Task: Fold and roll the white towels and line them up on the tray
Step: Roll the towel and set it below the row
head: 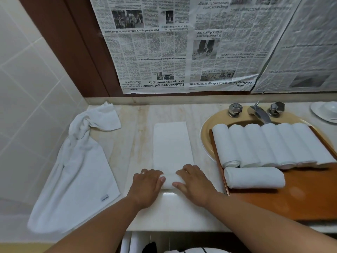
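Note:
A white towel (171, 143), folded into a long strip, lies on the counter with its near end rolled up. My left hand (147, 185) and my right hand (195, 183) grip that rolled end (168, 181) from either side, fingers curled over it. To the right, a brown wooden tray (300, 198) rests over the sink. On it several rolled white towels (269, 143) stand side by side in a row, and one more roll (254, 177) lies crosswise in front of them.
A loose, crumpled white towel (80, 170) sprawls over the left of the counter, against the tiled wall. Behind the tray are the faucet (259, 111) and two knobs. A white dish (326, 110) sits at far right. Newspaper covers the wall above.

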